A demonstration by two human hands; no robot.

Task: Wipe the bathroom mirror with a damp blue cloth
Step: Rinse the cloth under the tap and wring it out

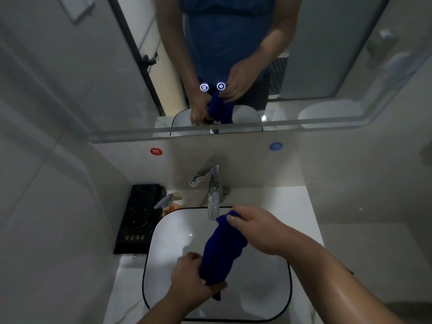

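View from above of a white square basin (261,288) with a thin dark rim, set in a pale worktop (282,199). Over the middle of the basin, two bare hands hold a dark blue cloth (222,251) bunched into a thick twisted roll, running from the near-left of the basin up toward its back edge. The left hand (190,277) is curled round the lower end of the cloth, with a short tail hanging below the fist. The right hand (254,228) grips the upper end, fingers wrapped over it, just below the spout.

A chrome tap (214,195) stands at the back edge of the basin, its lever pointing left. Left of the basin lie a black tray (138,216) and a pump bottle (168,203) of orange liquid. On the wall behind the basin are a red round sticker (156,151) to the left and a blue one (276,146) to the right. Above the basin hangs the mirror (98,73), with two small lit round buttons (204,87) near its lower middle; it reflects the hands, the cloth and a blue shirt.
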